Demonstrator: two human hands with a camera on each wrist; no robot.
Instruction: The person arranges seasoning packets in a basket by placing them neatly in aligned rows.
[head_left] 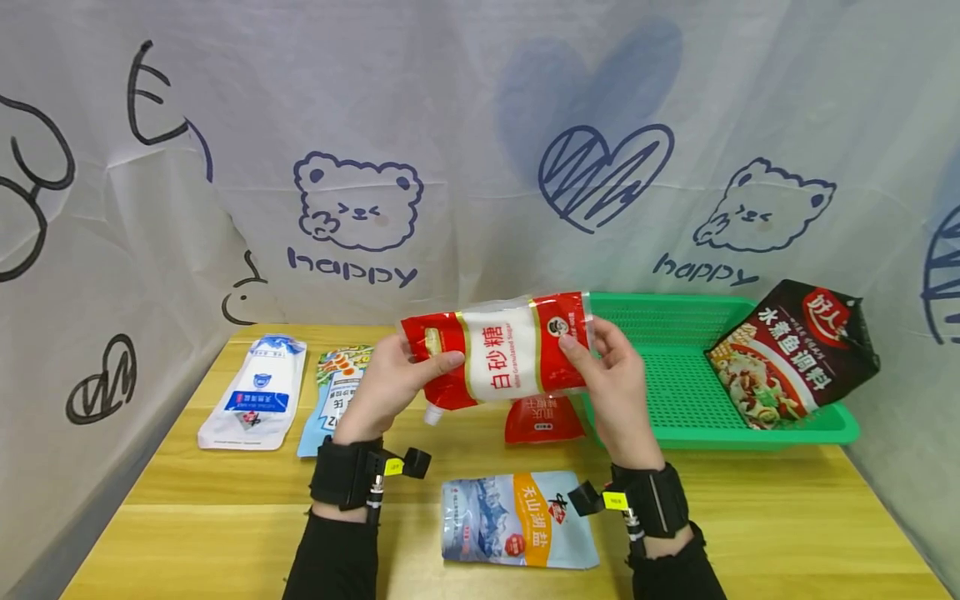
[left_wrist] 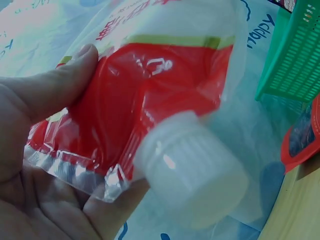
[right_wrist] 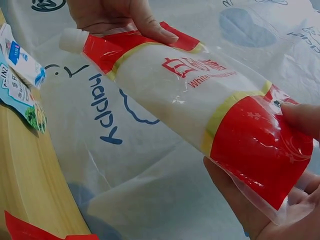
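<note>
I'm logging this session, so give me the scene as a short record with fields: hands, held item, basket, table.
Held item: red-and-white sugar bag
Left hand: grips its capped end
Right hand: grips the opposite end
Green basket: holds a black pouch
Table: white pouch, light-blue pouch, red pouch, blue-and-orange pouch

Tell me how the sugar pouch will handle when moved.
The sugar pouch will probably flex: it creases near the white cap. Its glossy shine suggests some slipperiness. It looks plump and filled, so it may be heavy for its size.
</note>
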